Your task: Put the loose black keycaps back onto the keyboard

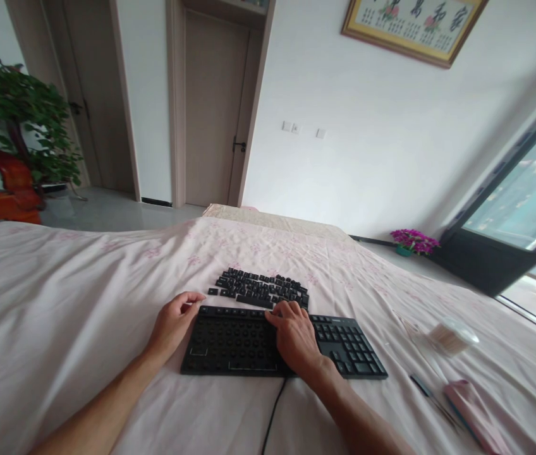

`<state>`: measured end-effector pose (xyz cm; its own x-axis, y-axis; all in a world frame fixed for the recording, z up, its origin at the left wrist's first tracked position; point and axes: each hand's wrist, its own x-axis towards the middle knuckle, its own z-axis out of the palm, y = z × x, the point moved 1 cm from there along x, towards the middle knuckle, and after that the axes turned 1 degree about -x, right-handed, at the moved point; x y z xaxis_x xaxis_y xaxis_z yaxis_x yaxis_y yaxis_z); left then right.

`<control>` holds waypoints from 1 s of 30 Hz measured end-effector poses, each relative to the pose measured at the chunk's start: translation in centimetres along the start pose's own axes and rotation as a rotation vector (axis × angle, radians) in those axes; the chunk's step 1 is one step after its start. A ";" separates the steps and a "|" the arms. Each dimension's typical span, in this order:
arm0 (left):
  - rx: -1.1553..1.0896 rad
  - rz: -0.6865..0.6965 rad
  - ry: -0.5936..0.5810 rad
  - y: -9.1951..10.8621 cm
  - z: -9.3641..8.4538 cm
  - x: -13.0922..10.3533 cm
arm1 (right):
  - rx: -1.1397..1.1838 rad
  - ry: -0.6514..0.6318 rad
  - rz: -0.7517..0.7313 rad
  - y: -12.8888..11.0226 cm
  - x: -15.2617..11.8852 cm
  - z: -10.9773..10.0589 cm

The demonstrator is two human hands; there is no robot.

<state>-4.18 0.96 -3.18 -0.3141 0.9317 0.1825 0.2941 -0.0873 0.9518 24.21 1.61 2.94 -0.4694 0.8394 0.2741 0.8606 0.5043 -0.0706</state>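
Note:
A black keyboard lies on the pale sheet; keycaps are off most of its left part, while its right part still has them. Loose black keycaps are spread just behind it. My left hand is at the keyboard's far left corner, thumb and fingertips close together; whatever they hold, if anything, is too small to tell. My right hand reaches over the middle of the keyboard, its bent fingers at the top key row near the loose keycaps. What lies under those fingers is hidden.
To the right are a clear container of cotton swabs, tweezers and a pink cloth. A black cable runs from the keyboard toward me. The sheet is wrinkled.

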 end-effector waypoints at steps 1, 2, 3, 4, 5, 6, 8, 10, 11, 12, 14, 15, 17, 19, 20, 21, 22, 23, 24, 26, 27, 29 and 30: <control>0.000 0.002 0.000 0.0 0.0 0.0 | 0.019 -0.004 -0.003 0.3 0.1 0.0; 0.002 0.004 -0.001 0.1 0.0 0.0 | 0.045 -0.012 -0.005 0.7 0.3 0.0; 0.005 0.006 -0.003 0.1 0.0 0.0 | 0.076 -0.018 -0.006 1.2 0.7 -0.1; 0.008 0.009 -0.004 0.2 -0.1 0.0 | 0.106 -0.019 -0.002 1.9 1.2 -0.1; 0.012 0.012 -0.003 0.3 -0.1 0.0 | 0.129 -0.012 0.012 2.7 1.9 -0.2; 0.016 0.013 -0.004 0.3 -0.1 0.0 | 0.138 0.012 0.033 3.5 2.6 -0.3; 0.024 0.013 -0.009 0.4 -0.1 0.0 | 0.120 0.073 0.104 5.2 4.4 -0.5; 0.032 0.014 -0.014 0.5 -0.1 0.0 | 0.085 0.077 0.166 6.6 6.3 -0.4; 0.036 0.014 -0.015 0.5 -0.1 0.0 | 0.071 0.059 0.183 7.1 7.2 -0.3; 0.038 0.014 -0.015 0.6 -0.1 0.0 | 0.055 0.040 0.196 7.6 8.0 -0.1; 0.041 0.012 -0.012 0.6 -0.1 0.0 | 0.012 0.008 0.224 8.2 9.5 0.4; 0.043 0.010 -0.011 0.6 -0.1 0.0 | -0.013 0.000 0.241 8.5 10.2 0.8; 0.048 0.007 -0.009 0.6 -0.1 0.0 | -0.054 -0.011 0.268 8.8 11.2 1.5; 0.048 0.005 -0.006 0.4 -0.1 0.0 | -0.075 -0.023 0.279 9.1 12.1 2.2; 0.045 0.005 -0.005 0.4 -0.1 0.0 | -0.082 -0.031 0.280 9.1 12.5 2.5; 0.041 0.006 -0.003 0.3 -0.1 0.0 | -0.089 -0.041 0.281 9.2 12.8 2.8; 0.037 0.006 -0.001 0.3 0.0 0.0 | -0.097 -0.053 0.282 9.2 13.1 3.1; 0.033 0.005 0.000 0.3 0.0 0.1 | -0.106 -0.064 0.282 9.2 13.4 3.3; 0.030 0.003 -0.001 0.3 0.0 0.1 | -0.115 -0.076 0.283 9.1 13.7 3.5; 0.029 -0.004 -0.002 0.3 0.0 0.1 | -0.133 -0.098 0.285 9.1 14.3 3.8; 0.030 -0.007 -0.002 0.4 0.0 0.1 | -0.143 -0.109 0.287 9.1 14.6 4.0; 0.033 -0.008 -0.001 0.4 0.0 0.2 | -0.164 -0.134 0.291 9.1 15.3 4.2; 0.032 -0.007 0.002 0.4 0.0 0.1 | -0.175 -0.146 0.293 9.2 15.6 4.3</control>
<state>-4.12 1.06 -2.78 -0.3178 0.9316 0.1767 0.3207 -0.0698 0.9446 23.89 20.23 2.44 -0.2108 0.9694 0.1260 0.9774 0.2070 0.0430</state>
